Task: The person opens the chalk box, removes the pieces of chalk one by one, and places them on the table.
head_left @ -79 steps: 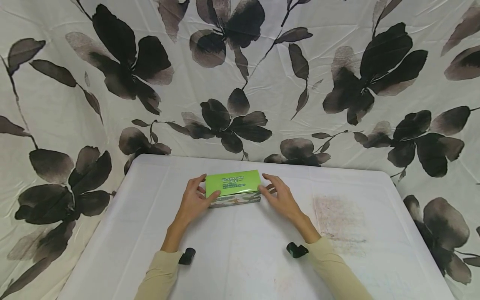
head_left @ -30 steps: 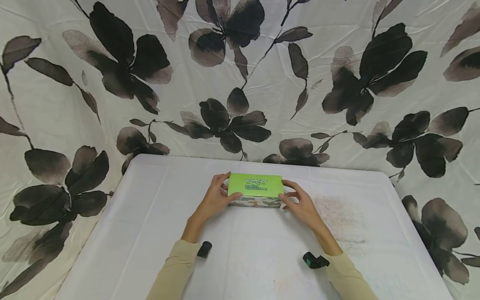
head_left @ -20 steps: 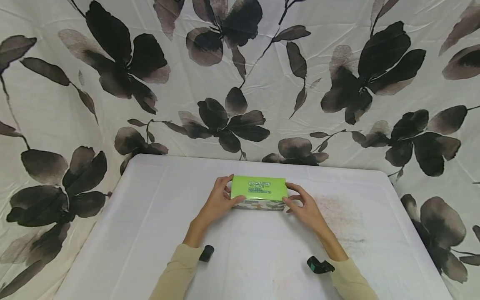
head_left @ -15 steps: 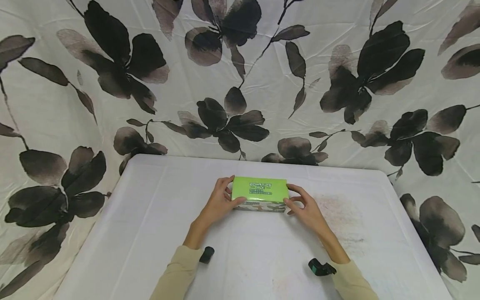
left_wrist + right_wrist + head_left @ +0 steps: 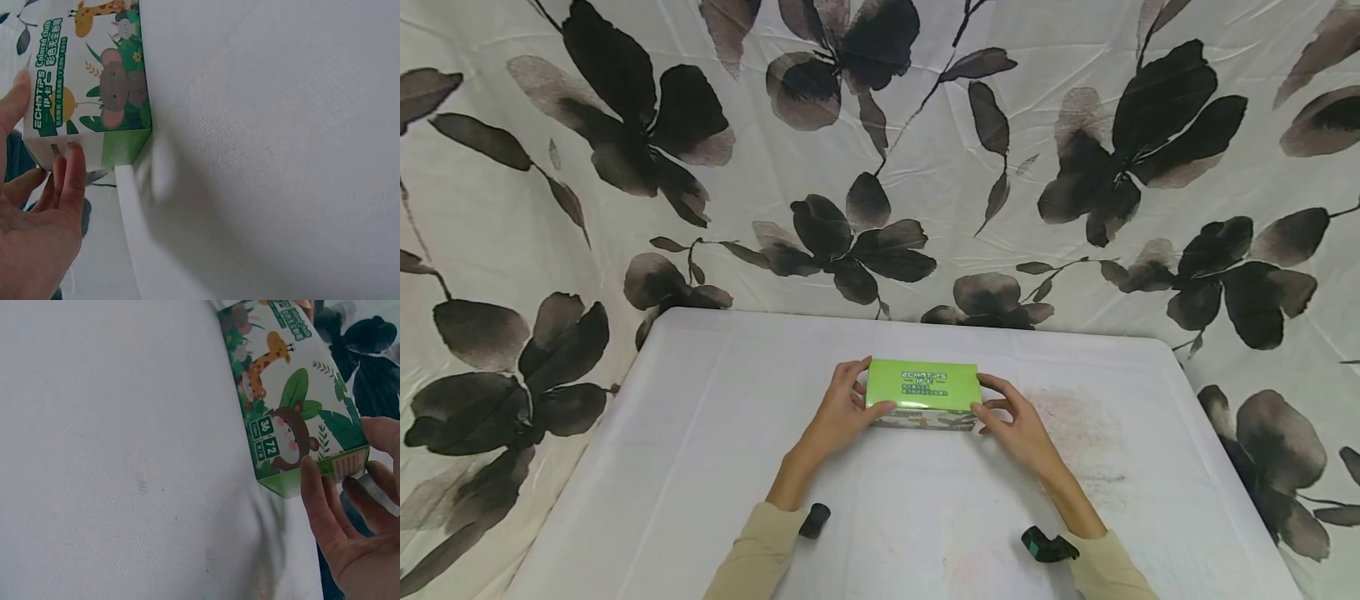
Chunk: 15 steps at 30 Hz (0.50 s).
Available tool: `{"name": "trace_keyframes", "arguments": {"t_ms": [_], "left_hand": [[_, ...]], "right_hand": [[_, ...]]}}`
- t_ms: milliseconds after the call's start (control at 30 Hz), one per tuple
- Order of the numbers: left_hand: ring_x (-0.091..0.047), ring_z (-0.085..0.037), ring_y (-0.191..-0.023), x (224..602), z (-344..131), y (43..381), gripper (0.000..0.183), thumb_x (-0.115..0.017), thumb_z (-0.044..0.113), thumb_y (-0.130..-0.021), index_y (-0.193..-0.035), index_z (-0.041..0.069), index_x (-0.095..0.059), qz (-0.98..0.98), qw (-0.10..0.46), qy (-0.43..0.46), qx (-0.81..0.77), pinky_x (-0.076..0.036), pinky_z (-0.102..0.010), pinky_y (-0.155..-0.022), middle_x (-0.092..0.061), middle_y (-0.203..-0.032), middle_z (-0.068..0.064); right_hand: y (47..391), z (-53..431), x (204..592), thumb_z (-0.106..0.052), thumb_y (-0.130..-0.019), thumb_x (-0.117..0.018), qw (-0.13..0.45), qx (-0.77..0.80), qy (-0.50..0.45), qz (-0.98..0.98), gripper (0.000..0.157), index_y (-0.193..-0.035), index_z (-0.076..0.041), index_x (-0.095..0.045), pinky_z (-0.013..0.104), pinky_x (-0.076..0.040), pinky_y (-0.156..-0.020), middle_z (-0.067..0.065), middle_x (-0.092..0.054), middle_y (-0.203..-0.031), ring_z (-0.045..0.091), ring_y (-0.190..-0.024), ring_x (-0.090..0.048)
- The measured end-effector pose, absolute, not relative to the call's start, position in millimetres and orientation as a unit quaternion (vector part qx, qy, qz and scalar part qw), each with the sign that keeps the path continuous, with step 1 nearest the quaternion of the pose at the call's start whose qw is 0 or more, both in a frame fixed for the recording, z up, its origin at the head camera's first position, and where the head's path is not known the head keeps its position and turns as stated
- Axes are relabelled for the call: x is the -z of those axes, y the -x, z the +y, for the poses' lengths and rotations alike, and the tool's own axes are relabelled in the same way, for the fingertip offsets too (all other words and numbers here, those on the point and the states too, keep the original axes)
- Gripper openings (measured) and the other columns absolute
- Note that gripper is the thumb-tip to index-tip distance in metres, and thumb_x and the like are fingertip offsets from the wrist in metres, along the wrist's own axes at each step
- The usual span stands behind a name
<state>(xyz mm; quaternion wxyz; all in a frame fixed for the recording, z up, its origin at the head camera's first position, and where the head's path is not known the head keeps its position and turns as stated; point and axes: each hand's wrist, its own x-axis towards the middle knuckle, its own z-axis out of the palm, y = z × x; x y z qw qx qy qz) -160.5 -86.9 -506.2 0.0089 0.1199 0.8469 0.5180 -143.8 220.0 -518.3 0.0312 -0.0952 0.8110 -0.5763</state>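
Observation:
A chalk box (image 5: 923, 385) with a bright green top and animal pictures on its side is held level between both hands, near the back half of the table. My left hand (image 5: 840, 414) grips its left end, thumb at the front edge and fingers around the end. At the opposite end my right hand (image 5: 1019, 427) pinches the box the same way. Green lettering and an elephant show on the box (image 5: 103, 78) in the left wrist view; a giraffe and a bear appear in the right wrist view. Whether its underside touches the table cannot be told.
A white cloth covers the table (image 5: 715, 450), with faint reddish smudges (image 5: 1082, 433) on the right. Behind it hangs a pale curtain (image 5: 977, 192) with dark flowers. Black wrist cameras (image 5: 1049, 546) sit at both sleeves.
Both hands have carried the chalk box to the right and turned it nearly square to the table, then brought it a little nearer. Both keep their hold.

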Motion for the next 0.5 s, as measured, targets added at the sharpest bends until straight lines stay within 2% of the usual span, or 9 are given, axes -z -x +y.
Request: {"name": "trace_keyframes", "arguments": {"t_ms": [233,500], "left_hand": [[-0.051,-0.018,-0.095,507,-86,153,0.089,-0.086,0.028,-0.087,-0.155,-0.002,-0.038,0.848,0.011,-0.125,-0.515,-0.054,-0.029,-0.081,-0.044,-0.14,-0.019],[-0.052,-0.017,-0.094,509,-85,147,0.088,-0.086,0.026,-0.086,-0.155,0.0,-0.038,0.847,0.015,-0.125,-0.516,-0.054,-0.026,-0.079,-0.044,-0.141,-0.017]], "right_hand": [[136,222,517,-0.023,-0.1,-0.07,0.037,0.581,0.086,0.808,0.054,-0.15,-0.013,-0.05,0.039,-0.062,-0.073,0.009,-0.047,-0.153,0.034,-0.113,-0.059],[129,224,520,-0.018,-0.101,-0.07,0.024,0.585,0.098,0.805,0.054,-0.15,-0.01,-0.049,0.038,-0.062,-0.071,0.012,-0.046,-0.154,0.029,-0.11,-0.061]]}}
